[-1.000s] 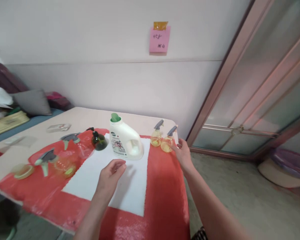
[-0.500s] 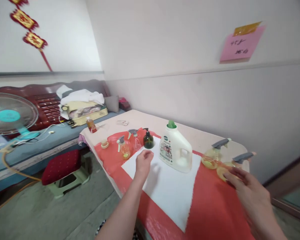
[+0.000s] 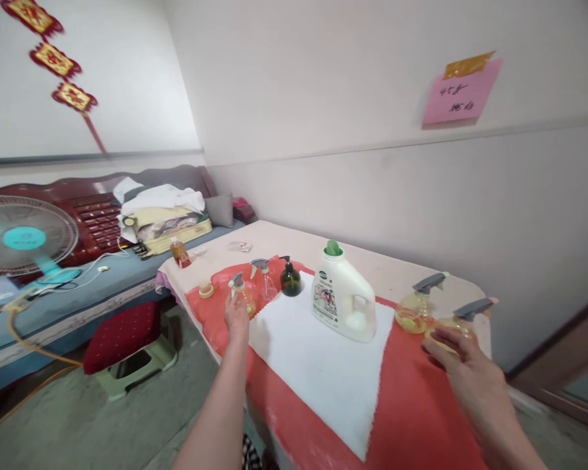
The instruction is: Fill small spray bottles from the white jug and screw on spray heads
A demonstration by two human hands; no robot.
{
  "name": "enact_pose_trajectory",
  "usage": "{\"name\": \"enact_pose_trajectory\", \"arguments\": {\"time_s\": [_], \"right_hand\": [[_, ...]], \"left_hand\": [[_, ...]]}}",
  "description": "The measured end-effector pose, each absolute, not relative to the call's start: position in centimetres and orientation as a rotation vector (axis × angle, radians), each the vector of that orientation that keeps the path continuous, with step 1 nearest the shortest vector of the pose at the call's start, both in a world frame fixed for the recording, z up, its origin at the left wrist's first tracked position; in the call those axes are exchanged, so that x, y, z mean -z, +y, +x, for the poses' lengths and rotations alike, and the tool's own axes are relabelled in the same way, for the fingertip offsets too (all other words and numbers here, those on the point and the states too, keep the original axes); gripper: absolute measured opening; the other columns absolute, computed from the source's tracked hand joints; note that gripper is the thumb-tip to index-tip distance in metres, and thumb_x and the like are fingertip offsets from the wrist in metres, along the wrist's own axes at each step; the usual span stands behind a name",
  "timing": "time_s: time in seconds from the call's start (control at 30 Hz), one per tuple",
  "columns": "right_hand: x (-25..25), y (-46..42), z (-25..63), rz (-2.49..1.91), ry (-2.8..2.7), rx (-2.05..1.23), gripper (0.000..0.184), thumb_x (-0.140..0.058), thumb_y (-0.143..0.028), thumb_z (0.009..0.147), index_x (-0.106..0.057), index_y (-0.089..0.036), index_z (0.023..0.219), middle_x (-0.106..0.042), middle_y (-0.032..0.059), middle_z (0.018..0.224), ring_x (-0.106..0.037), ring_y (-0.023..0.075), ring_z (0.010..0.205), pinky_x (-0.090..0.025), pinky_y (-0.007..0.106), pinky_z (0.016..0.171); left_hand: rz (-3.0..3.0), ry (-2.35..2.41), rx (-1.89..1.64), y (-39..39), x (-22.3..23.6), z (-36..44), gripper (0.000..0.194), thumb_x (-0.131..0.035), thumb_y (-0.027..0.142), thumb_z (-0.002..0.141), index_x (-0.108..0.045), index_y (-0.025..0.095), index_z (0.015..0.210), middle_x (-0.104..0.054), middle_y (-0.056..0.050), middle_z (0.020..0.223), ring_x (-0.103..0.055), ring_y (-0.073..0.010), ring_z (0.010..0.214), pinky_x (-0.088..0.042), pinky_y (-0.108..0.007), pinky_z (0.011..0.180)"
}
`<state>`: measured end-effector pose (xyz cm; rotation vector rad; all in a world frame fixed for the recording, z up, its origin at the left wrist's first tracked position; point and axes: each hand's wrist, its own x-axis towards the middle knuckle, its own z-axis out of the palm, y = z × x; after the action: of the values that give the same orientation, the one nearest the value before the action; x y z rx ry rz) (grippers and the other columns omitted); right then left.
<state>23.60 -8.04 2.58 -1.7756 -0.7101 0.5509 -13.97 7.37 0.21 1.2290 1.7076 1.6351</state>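
At the table's left part, my left hand (image 3: 236,316) is against a clear spray bottle (image 3: 247,301) with a grey trigger head, its fingers closed about the near side and partly hidden. My right hand (image 3: 463,365) is at the right end with thumb and fingers apart, in front of a yellowish spray bottle (image 3: 463,324) with a grey trigger. It overlaps the bottle's lower part. A similar yellowish spray bottle (image 3: 415,310) stands just left of it. Between my hands, a white jug (image 3: 343,297) with a green cap stands upright on a white cloth (image 3: 318,375).
Beside the left bottle are another clear spray bottle (image 3: 266,281), a dark green pump bottle (image 3: 291,281) and a small pale round object (image 3: 206,289). Red sheeting (image 3: 421,405) covers the table's front. A drink bottle (image 3: 179,253) stands farther back. A red-topped stool (image 3: 125,336) is at left.
My left hand has moved left from over the white cloth to the clear spray bottle. My right hand has shifted slightly left beside the yellowish bottle. The view has tilted slightly.
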Motion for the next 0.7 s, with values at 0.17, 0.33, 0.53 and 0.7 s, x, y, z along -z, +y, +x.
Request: {"name": "enact_pose_trajectory", "arguments": {"time_s": [0.17, 0.33, 0.53, 0.7], "right_hand": [[-1.6, -7.9, 23.8, -1.729, -0.779, -0.560, 0.047, -0.065, -0.052, 0.063, -0.061, -0.024, 0.101, -0.066, 0.0084, 0.108, -0.066, 0.0257, 0.083, -0.048, 0.046, 0.083], [-1.6, -7.8, 22.0, -1.590, -0.906, -0.720, 0.034, -0.062, -0.049, 0.066, -0.062, -0.023, 0.089, -0.068, 0.0065, 0.089, -0.064, 0.0250, 0.080, -0.051, 0.043, 0.076], [-1.5, -7.6, 18.5, -1.434, -1.096, -0.967, 0.045, -0.070, -0.051, 0.063, -0.063, -0.021, 0.096, -0.069, 0.0089, 0.100, -0.065, 0.0256, 0.092, -0.050, 0.043, 0.085], [-1.1, -7.8, 16.1, -1.232, -1.268, -1.165, 0.077, -0.079, -0.049, 0.058, -0.050, -0.025, 0.125, -0.052, 0.0122, 0.136, -0.048, 0.0291, 0.125, -0.040, 0.048, 0.103]], "left_hand": [[1.119, 1.747, -1.840, 6.6, -1.3, -13.4, 0.038, -0.052, 0.034, 0.082, -0.063, 0.012, 0.111, -0.055, -0.015, 0.132, -0.049, -0.0258, 0.124, -0.035, -0.039, 0.105], [1.059, 1.458, -2.073, 4.9, -2.9, -11.8, 0.034, -0.060, 0.037, 0.078, -0.069, 0.014, 0.102, -0.066, -0.010, 0.116, -0.058, -0.0222, 0.113, -0.043, -0.035, 0.099], [0.731, 0.865, -1.810, 2.9, -4.0, -7.3, 0.016, -0.078, 0.022, 0.061, -0.073, 0.014, 0.074, -0.073, -0.005, 0.078, -0.067, -0.0161, 0.080, -0.051, -0.031, 0.084], [0.618, 0.686, -1.465, 1.0, -4.4, -4.2, 0.012, -0.077, 0.018, 0.063, -0.073, 0.012, 0.073, -0.073, -0.009, 0.083, -0.067, -0.0139, 0.076, -0.051, -0.025, 0.075]]}}
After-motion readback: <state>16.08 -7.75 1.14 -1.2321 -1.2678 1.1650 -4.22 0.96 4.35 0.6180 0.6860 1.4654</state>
